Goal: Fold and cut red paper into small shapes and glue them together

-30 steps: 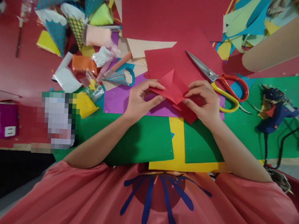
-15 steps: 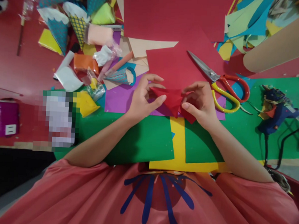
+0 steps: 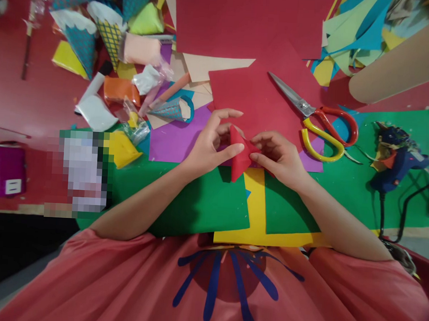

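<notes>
A small folded red paper piece (image 3: 239, 159) is held up between my two hands, above purple and yellow sheets. My left hand (image 3: 215, 144) has its thumb against the paper's left face, with the fingers curved behind it. On the other side, my right hand (image 3: 277, 156) pinches the paper's right edge between thumb and fingertips. Beyond the hands lies a larger red sheet (image 3: 246, 95). Scissors (image 3: 303, 107) with one red and one yellow handle loop rest partly on that sheet, their blades pointing up and left.
Green sheets (image 3: 198, 198) lie nearest my body. Paper cones (image 3: 79, 38) and wrapped clay packs (image 3: 122, 91) crowd the left. A blue glue gun (image 3: 397, 170) is at the right, below a cardboard tube (image 3: 395, 64). Paper scraps (image 3: 361, 29) lie at upper right.
The red folded piece has turned, so its long edge now stands nearly upright. My right hand has moved left and slightly down, its fingers closing on the paper.
</notes>
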`<state>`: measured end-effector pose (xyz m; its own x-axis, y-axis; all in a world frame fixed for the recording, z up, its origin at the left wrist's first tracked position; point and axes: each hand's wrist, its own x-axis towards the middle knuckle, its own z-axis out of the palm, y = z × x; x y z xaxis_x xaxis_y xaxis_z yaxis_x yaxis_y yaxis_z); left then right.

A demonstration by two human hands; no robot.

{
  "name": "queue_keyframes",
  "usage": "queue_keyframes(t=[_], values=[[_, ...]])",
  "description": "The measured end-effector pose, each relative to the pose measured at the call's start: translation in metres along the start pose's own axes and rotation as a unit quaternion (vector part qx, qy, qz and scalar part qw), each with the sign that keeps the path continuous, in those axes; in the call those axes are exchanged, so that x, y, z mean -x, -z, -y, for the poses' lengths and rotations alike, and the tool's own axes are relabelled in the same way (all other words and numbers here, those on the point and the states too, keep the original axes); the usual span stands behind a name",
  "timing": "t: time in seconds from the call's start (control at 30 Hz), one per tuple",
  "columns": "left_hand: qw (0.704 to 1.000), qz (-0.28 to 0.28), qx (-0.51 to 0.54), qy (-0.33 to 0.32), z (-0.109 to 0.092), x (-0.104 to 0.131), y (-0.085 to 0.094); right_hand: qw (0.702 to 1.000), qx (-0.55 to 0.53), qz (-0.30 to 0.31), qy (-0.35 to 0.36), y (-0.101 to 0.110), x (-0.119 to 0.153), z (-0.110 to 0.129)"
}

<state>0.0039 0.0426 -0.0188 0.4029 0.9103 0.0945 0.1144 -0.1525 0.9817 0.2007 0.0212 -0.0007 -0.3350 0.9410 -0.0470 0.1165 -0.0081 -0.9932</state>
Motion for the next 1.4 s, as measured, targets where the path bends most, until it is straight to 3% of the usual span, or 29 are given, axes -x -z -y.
queue_keyframes(t=[0.23, 0.6, 0.77, 0.97, 1.4], values=[[0.996, 0.05, 0.049, 0.052, -0.006, 0.0, -0.007, 0.999, -0.023, -0.041, -0.004, -0.001, 0.0, 0.003], [1.0, -0.012, -0.01, 0.009, 0.001, -0.002, -0.004, 0.999, -0.03, -0.019, 0.004, 0.002, 0.002, 0.003], [0.999, 0.003, 0.016, 0.041, 0.002, 0.001, -0.006, 0.998, 0.065, -0.008, -0.005, 0.001, 0.002, 0.002], [0.999, 0.004, 0.017, 0.044, 0.002, 0.002, -0.006, 0.996, 0.083, 0.01, -0.008, 0.001, 0.002, 0.004], [0.999, -0.023, -0.035, 0.009, 0.005, 0.001, -0.005, 1.0, 0.011, 0.004, -0.024, 0.004, 0.0, 0.004]])
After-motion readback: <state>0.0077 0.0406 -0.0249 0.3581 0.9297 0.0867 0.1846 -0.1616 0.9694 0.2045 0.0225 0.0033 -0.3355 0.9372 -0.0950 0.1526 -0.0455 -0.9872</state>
